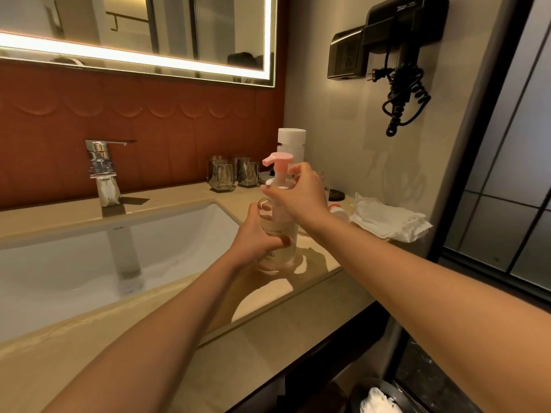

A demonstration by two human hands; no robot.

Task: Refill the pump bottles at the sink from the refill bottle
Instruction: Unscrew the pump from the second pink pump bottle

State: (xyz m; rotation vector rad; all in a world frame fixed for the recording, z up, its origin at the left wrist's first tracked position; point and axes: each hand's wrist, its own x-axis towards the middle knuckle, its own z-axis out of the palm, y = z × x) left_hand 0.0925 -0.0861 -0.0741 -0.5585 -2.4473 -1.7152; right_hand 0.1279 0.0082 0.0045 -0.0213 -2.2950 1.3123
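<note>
Pump bottle stands gripped by left hand; right hand grasps its collar.

We see tumblers at the countertop's back edge, crumpled white cloth at its right edge, faucet back-left, hair dryer wall-mounted.

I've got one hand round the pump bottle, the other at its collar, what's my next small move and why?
Probably twist the collar with your right hand while your left hand holds the pump bottle steady. The pink pump head sits on the neck, your right grip curls round the collar, and the white-capped bottle behind stands closed. Loosening or tightening, I cannot tell.
</note>
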